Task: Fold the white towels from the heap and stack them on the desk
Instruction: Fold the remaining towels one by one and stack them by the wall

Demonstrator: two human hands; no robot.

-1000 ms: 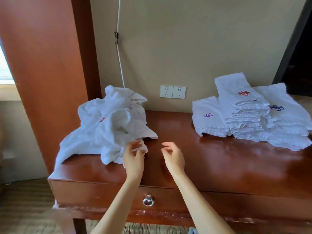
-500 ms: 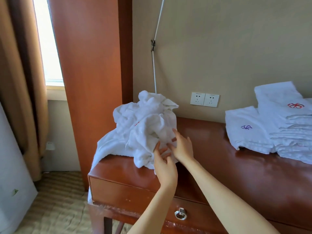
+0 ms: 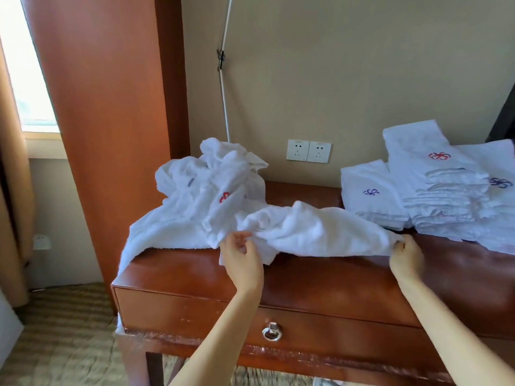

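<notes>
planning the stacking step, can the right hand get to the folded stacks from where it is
Probably yes. The right hand sits just in front of the folded stacks, with only bare desk between, but it pinches the stretched towel, so that comes along.

Here's the desk [image 3: 320, 277], glossy reddish wood, one drawer [image 3: 195, 310] across its front with a silver ring pull [image 3: 271, 332]. On the left end sits the heap [image 3: 192, 210] of crumpled white towels, a red emblem showing, one edge spilling over the desk's left side. Trailing from it toward the middle, a loose towel [image 3: 315, 232] stretches low over the bare top. On the right end, against the wall, lie the folded stacks: a low stack [image 3: 367, 201] with a blue emblem, a taller stack [image 3: 434, 190] with a red emblem just beside it, and a further stack [image 3: 501, 199], blue-marked, at the frame's edge.
</notes>
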